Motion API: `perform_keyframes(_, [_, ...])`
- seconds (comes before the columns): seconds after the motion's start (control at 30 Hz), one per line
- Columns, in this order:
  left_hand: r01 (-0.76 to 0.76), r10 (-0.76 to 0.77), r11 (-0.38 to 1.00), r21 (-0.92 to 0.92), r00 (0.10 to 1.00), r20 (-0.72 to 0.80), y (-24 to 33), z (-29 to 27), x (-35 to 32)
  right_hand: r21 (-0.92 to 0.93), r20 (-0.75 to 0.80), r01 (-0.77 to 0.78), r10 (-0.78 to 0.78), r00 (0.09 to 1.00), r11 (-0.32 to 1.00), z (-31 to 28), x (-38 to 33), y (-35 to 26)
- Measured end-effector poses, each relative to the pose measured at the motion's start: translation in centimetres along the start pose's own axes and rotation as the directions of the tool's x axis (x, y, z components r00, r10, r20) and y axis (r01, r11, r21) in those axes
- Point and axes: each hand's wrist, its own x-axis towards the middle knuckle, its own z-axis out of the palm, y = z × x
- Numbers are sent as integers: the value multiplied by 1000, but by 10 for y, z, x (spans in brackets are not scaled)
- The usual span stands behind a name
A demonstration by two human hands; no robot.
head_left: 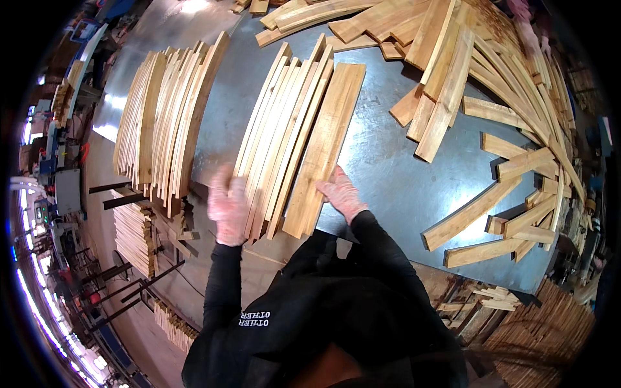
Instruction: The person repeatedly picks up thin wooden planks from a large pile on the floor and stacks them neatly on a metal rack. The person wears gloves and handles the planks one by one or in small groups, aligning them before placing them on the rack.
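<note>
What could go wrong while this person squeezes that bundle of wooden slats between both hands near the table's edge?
The bundle of slats stands on edge, pressed between the left hand and right hand; if the pressure eases, slats might fan out or topple. Its near ends lie close to the metal table edge, so some could slip off. Rough wood edges might also splinter or pinch fingers through the thin gloves.

Few such items are seen. A small white printed label (253, 318) is worn on the black garment near the lower middle, just beside the left sleeve. At the far left edge, a small bright screen (41, 212) with a greenish glow is set among the machines, too small to be read. No packages or signs are made out.
</note>
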Motion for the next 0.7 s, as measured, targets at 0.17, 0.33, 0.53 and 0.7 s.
perform_keyframes(0.17, [-350,224,911,218,865,450,39,87,-71,268,153,-109,69,986,957,-36,-13,-5])
perform_keyframes(0.33, [300,-264,952,52,726,636,37,124,-87,136,185,-96,70,980,986,-74,-29,-5])
perform_keyframes(0.53, [766,-269,507,-395,577,771,-4,122,-92,236,86,40,-62,994,971,-84,-50,-8])
perform_keyframes(0.7, [392,-393,916,84,835,386,32,92,-98,-613,-194,-73,-60,979,787,-94,-71,-19])
